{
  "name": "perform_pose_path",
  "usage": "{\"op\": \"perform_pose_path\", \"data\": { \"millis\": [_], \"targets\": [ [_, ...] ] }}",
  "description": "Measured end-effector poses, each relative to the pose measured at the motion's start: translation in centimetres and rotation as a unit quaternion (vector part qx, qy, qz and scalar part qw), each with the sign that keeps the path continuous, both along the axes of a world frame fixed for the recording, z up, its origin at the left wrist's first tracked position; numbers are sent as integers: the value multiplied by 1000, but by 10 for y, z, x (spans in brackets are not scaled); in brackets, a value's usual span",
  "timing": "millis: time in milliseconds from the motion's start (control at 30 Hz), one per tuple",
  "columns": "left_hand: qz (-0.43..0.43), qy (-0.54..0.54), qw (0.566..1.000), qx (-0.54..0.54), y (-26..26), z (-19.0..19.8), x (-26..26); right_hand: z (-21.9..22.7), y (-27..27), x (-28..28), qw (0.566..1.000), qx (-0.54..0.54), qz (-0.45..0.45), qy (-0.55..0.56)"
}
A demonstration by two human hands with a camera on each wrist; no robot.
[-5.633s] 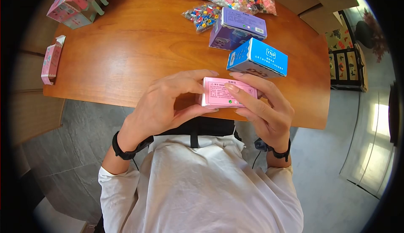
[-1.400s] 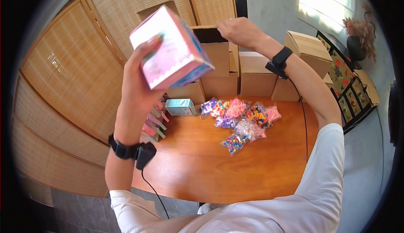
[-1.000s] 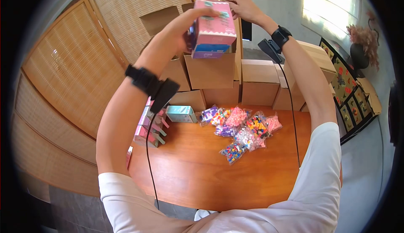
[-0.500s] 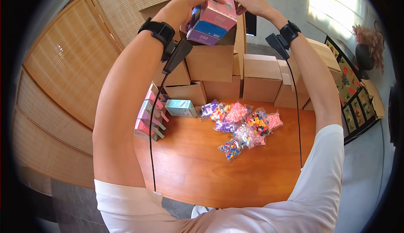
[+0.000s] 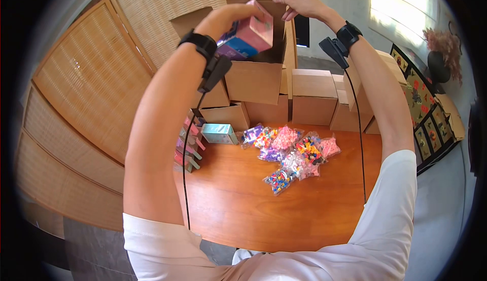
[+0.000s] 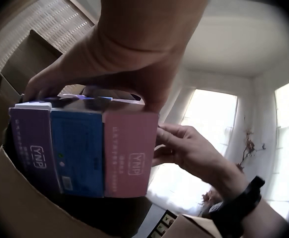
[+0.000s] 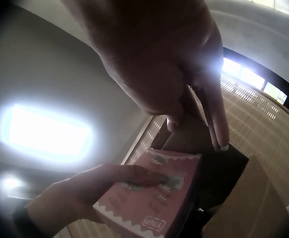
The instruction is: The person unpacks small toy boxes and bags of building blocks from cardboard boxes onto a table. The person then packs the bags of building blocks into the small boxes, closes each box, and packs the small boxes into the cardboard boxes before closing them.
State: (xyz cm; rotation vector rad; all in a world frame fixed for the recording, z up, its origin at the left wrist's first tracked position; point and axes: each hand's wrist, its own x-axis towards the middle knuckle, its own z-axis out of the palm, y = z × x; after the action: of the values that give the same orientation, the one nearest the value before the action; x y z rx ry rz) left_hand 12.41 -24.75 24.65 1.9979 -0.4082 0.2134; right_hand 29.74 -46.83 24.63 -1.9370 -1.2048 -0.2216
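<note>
High over the far side of the table, my left hand (image 5: 225,20) grips three small boxes side by side: a purple box (image 6: 33,148), a blue box (image 6: 80,153) and a pink box (image 6: 129,153). Its thumb lies on the pink face and its fingers reach across to the purple end. Tilted, the boxes are at the mouth of an open cardboard box (image 5: 253,80), whose dark inside shows beneath them. My right hand (image 5: 299,3) pinches the raised flap (image 7: 189,134) of that cardboard box between thumb and fingers.
Several bags of coloured small pieces (image 5: 297,154) lie mid-table. A light blue box (image 5: 219,134) and pink and green opened cartons (image 5: 188,146) stand at the left. More cardboard boxes (image 5: 314,96) line the back, before a woven screen (image 5: 86,98). Cables hang from both wrists.
Earlier both hands held the pink box low, with the blue and purple ones on the table. Now all three are in my left hand, tilted and lower at the cardboard box's mouth.
</note>
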Motion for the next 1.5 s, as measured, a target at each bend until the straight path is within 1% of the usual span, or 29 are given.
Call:
{"op": "perform_pose_path", "data": {
  "millis": [33,100,133,200,333,433,467,533,567,600,667,700,733,800,833,867,933,967,1000,1033,1067,1133,1200,1267,1300,1333,1400,1433,1500],
  "targets": [
    [0,-1,1000,1,2,-7,15,1,1,0,1000,1,0,-1],
    [181,96,972,120,-7,-20,42,0,5,0,1000,-10,0,-20],
    [268,143,936,177,-15,-26,53,0,6,-2,1000,-9,0,-20],
    [429,229,827,282,-30,-30,65,0,10,-14,1000,6,-6,-30],
    [457,171,808,329,-65,-48,37,1,19,-55,999,-14,-27,-41],
    [523,241,764,292,-69,-77,63,-10,30,-60,996,6,-27,-86],
    [484,248,784,301,-74,-76,50,-11,33,-60,996,5,-28,-90],
    [467,242,794,306,-61,-95,65,-15,37,-58,988,-3,-47,-147],
    [442,265,780,355,-61,-95,70,-18,38,-58,987,7,-52,-153],
    [440,263,782,355,-58,-95,79,-19,37,-56,986,7,-55,-154],
    [395,219,786,422,-54,-87,75,-21,37,-56,970,2,-67,-235],
    [387,121,801,440,-51,-90,69,-22,35,-57,970,1,-67,-232],
    [385,123,802,440,-47,-78,58,-22,31,-62,973,6,-79,-216],
    [164,36,884,437,-34,-59,42,-24,27,-67,976,11,-93,-197],
    [156,-7,894,421,-37,-52,19,-24,25,-65,975,24,-100,-197],
    [150,-5,894,423,-36,-46,-1,-23,23,-62,974,36,-107,-196],
    [60,8,862,504,-28,-40,-31,-19,22,-57,976,23,-125,-179],
    [53,11,861,505,-12,-51,-33,-19,22,-53,968,37,-127,-215],
    [64,-48,828,555,4,-65,-36,-19,23,-50,959,49,-127,-250],
    [74,-108,789,600,13,-76,-38,-19,23,-51,982,65,-133,-116],
    [69,-104,791,598,12,-80,-45,-19,25,-45,983,62,-135,-110],
    [99,-172,792,577,7,-78,-57,-13,28,-44,926,77,-188,-317],
    [96,-184,793,572,-6,-68,-60,0,13,-51,933,76,-195,-291],
    [94,-194,796,565,-25,-58,-61,17,-8,-62,921,96,-181,-331],
    [83,-202,807,549,-38,-53,-58,19,-19,-70,925,139,-149,-321],
    [74,-210,818,531,-51,-50,-56,23,-30,-72,926,133,-149,-321],
    [66,-211,829,514,-79,-46,-53,28,-54,-72,920,90,-215,-315],
    [57,-213,837,501,-91,-45,-50,27,-66,-69,920,84,-216,-317],
    [60,-247,835,487,-108,-55,-31,24,-88,-63,903,19,-280,-325]
  ]
}}
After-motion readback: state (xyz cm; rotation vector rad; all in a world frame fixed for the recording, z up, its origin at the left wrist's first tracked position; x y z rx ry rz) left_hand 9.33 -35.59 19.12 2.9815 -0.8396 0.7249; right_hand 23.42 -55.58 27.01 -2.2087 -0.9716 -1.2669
